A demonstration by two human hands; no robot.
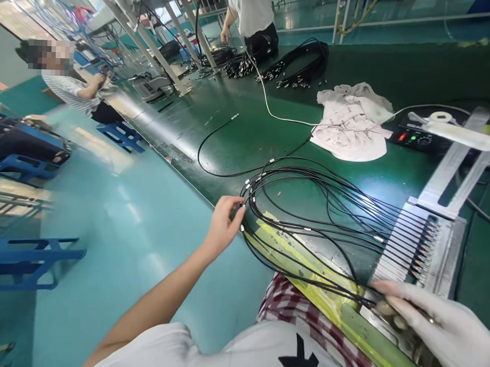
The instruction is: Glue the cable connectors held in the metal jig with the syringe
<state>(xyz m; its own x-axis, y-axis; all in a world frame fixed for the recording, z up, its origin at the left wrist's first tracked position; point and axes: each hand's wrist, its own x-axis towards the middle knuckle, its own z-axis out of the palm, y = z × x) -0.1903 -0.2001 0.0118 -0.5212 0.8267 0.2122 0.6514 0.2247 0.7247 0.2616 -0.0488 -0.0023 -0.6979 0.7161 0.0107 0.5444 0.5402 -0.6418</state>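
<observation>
Several thin black cables (305, 169) with small white tags lie looped on the green table. My left hand (223, 225), bare, pinches a black cable at the left end of the loops, thumb and forefinger closed on it. At the lower right my right hand (437, 318), in a white glove, has its fingers closed around black cable at the near end of a metal slotted fixture (404, 237). Cables lie side by side in the fixture's slots, their copper-coloured tips along its right part. My right fingertips are partly hidden.
A white cloth (351, 123) lies beyond the loops, near a black control box (415, 137) with lit indicators. Bundles of black cables (301, 62) rest at the back. Yellow tape (318, 266) covers the near table edge. Two people work farther off; blue stools (29, 261) stand left.
</observation>
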